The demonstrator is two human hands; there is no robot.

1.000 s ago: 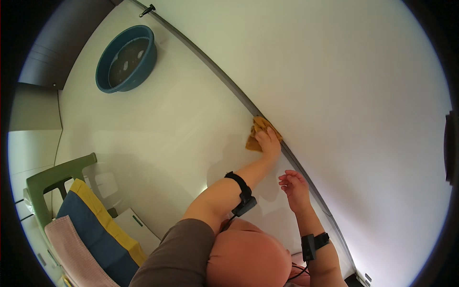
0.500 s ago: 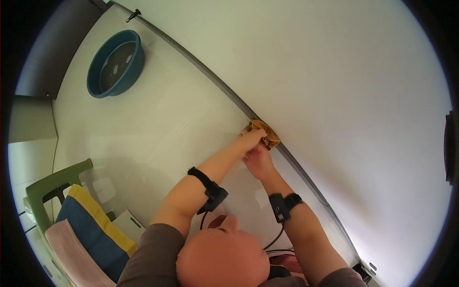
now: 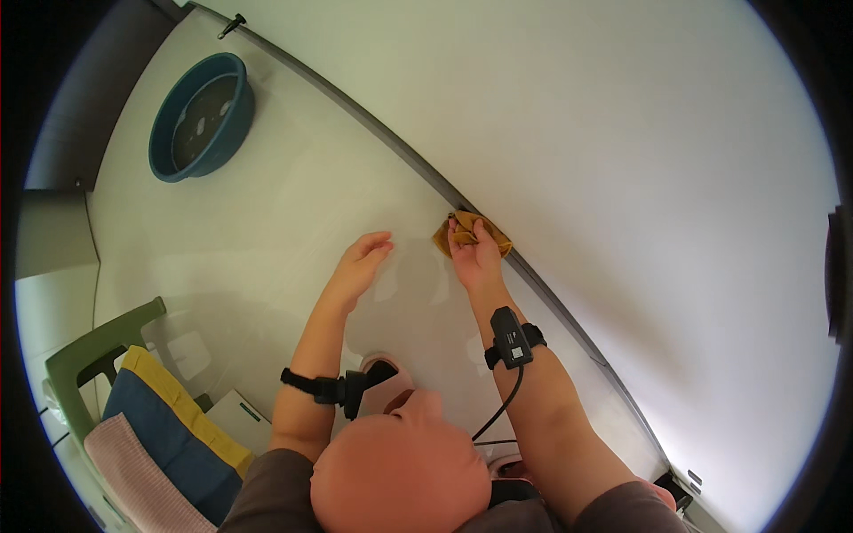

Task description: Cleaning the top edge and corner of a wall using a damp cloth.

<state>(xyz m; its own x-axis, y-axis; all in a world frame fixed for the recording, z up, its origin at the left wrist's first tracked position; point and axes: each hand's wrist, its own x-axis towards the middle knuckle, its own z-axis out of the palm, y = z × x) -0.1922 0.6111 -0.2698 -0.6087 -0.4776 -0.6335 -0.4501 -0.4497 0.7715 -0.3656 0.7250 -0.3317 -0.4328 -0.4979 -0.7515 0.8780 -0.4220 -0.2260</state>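
Observation:
A crumpled mustard-yellow cloth (image 3: pixel 498 238) lies against the dark grey strip (image 3: pixel 382 133) where the pale floor meets the white wall. My right hand (image 3: pixel 477 259) is closed around its near side, with the fingers partly tucked into the folds. My left hand (image 3: pixel 362 259) is off to the left of the cloth, holding nothing, palm turned toward the right and fingers stretched out. A gap of bare floor separates it from the cloth. Each forearm wears a black strap with a small box.
A blue-green basin (image 3: pixel 233 147) with dark water stands at the far left. At the near left a green chair (image 3: pixel 111 330) carries a blue-and-yellow cloth (image 3: pixel 164 440) and a pink ribbed cloth (image 3: pixel 133 471). A small black doorstop-like fitting (image 3: pixel 233 25) sits by the strip's far end.
My left hand has come away from the cloth and moved left, its fingers now extended. My right hand has stayed with the cloth, which looks more spread out and slightly farther along the strip.

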